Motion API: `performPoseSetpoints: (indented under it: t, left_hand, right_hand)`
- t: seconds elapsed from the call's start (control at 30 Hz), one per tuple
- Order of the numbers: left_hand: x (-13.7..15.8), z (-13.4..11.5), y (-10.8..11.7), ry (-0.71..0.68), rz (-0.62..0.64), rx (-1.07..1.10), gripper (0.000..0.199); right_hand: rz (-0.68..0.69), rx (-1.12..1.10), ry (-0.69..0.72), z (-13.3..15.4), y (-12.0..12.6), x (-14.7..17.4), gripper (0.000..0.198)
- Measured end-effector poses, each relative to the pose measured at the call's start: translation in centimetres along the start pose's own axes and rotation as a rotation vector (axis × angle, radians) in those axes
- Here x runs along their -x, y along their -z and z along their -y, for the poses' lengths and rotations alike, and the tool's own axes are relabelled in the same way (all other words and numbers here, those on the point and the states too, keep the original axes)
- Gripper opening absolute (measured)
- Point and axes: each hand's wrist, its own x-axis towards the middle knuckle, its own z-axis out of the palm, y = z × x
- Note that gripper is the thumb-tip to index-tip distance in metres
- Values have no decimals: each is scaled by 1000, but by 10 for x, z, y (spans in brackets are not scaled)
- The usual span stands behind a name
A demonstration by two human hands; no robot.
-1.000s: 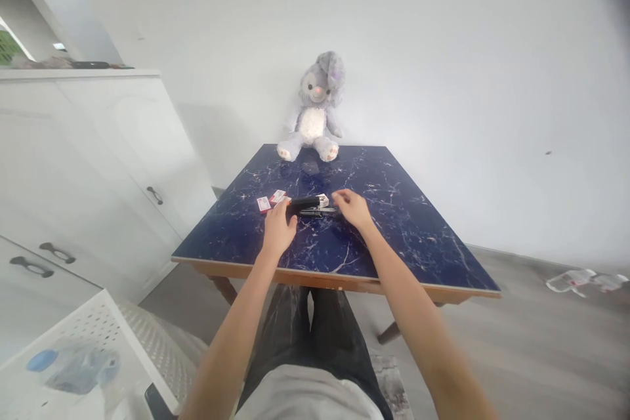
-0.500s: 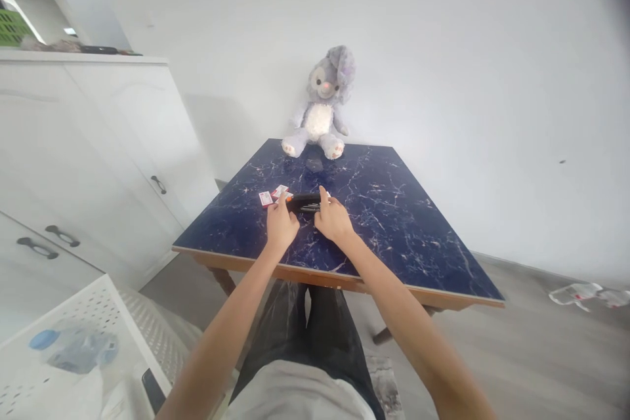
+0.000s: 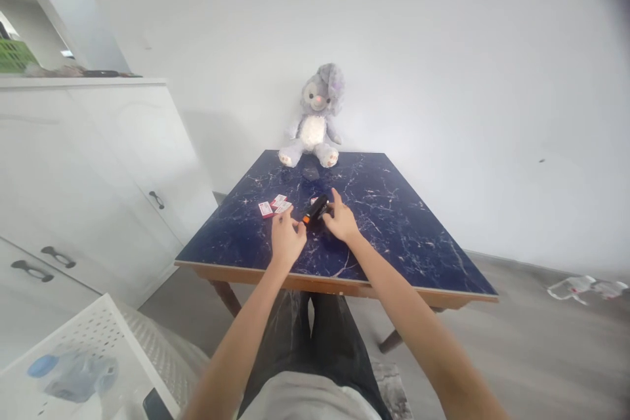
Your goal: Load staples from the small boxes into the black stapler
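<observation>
- Pale wall [image 3: 443, 79] stands behind our blue marbled table [image 3: 408, 243], with a grey plush toy [image 3: 314, 132] seated at the far edge and white cabinets [image 3: 88, 164] off to the left.
- Between our two hands, over the near half of the tabletop and left of its middle, lies a black tool [image 3: 316, 207] with an orange end [image 3: 306, 219].
- Its long axis runs on a slant: the orange end points near and left, the plain black end far and right.
- Our left hand [image 3: 288, 239] is nearest the orange end, thumb and fingers parted, the thumb at or just beside it; we cannot tell whether they touch.
- Our right hand [image 3: 341, 220] sits on the right flank of the tool, closer to the far end, index finger stretched away from us and the other fingers bent; whether it grips, we cannot make out.
- Our hands are apart from each other, with the tool bridging much of the gap.
- Three red-and-white packets [image 3: 265, 209] lie left of the tool, just beyond our left fingertips; another small white-and-red piece [image 3: 314, 200] peeks out behind it.
</observation>
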Motion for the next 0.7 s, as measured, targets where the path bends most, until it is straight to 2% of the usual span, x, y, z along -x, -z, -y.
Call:
performPoseSetpoints:
  t: [0.1,0.17,0.3,0.37,0.43,0.5,0.6,0.7]
  left_hand:
    - [2,-4,0,-5,-28,-1,45]
    - [-5,4,3,8,-9,-33,43]
    - [-40,52,20,139,48,-222,50]
    - [-58,83,33,221,151,-321,59]
    - [-72,110,44,190,386,-314,55]
    - [-79,129,53,37,488,-268,51]
    - [-85,141,61,-102,520,-142,54]
    - [-98,137,61,-68,473,24,68]
  right_hand:
    - [-21,-120,-120,-10,6,-4,65]
    - [-1,-144,-147,-13,7,-5,57]
    - [32,-130,-150,-15,4,-4,53]
    - [49,-111,-136,-15,3,-5,50]
    - [74,-85,-109,-15,2,-5,48]
    - [92,-58,-83,-14,2,-4,48]
    - [92,-29,-56,-13,3,-4,47]
    - [81,-7,-30,-14,2,-5,45]
